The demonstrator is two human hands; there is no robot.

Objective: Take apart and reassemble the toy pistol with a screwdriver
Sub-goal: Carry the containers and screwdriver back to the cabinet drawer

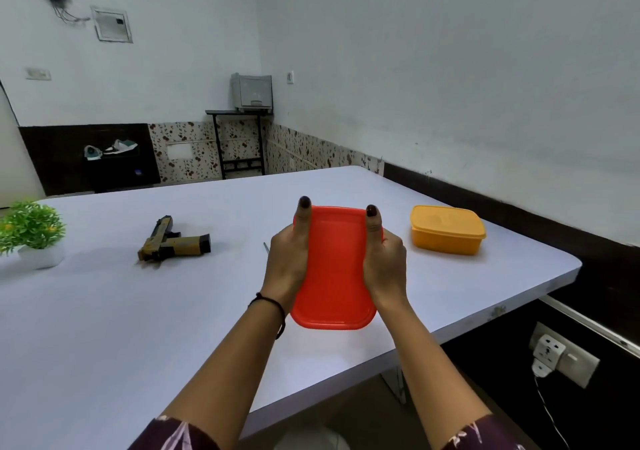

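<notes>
A red plastic box (334, 269) with its lid on is held above the white table (104, 328). My left hand (287, 259) grips its left side and my right hand (382, 259) grips its right side, both thumbs lying on the lid. The toy pistol (173, 240), tan and black, lies on its side on the table to the left of my hands. A thin metal tip (266, 247), perhaps the screwdriver, pokes out just left of my left hand; the rest of it is hidden.
An orange lidded box (446, 230) stands near the table's right edge. A small green plant in a white pot (33, 233) sits at the far left. A wall socket with a plugged adapter (550, 351) is below the table's right corner.
</notes>
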